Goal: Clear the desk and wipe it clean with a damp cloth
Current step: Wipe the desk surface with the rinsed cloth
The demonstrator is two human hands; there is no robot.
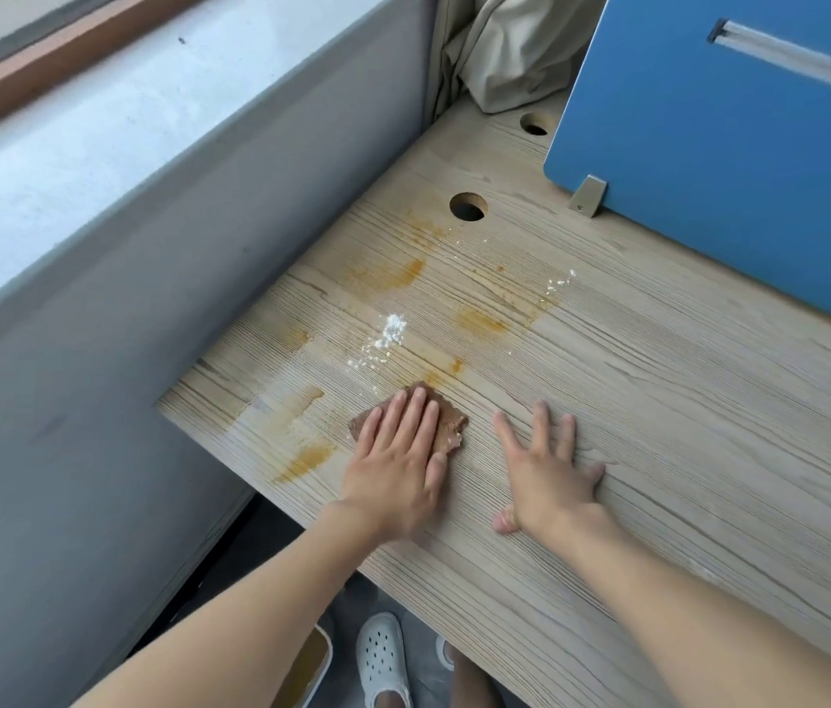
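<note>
The small brown folded cloth [449, 426] lies flat on the pale wood-grain desk [658, 401], a rough diamond with one corner pointing at the round cable hole [467, 206], well short of it. The left hand [398, 452] presses it with straight fingers. The right hand [543, 467] rests alongside, spread flat and holding nothing. Orange stains [393, 275] and white powder [393, 329] lie between cloth and hole. A grey wall [148, 298] runs left of the hole, and a blue partition panel [710, 171] stands to its right.

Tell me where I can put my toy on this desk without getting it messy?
Bare wood on the desk lies right of the right hand, below the blue divider, and along the near edge. The left part is crowded: left hand pressing the cloth, orange stains, white powder.
</note>
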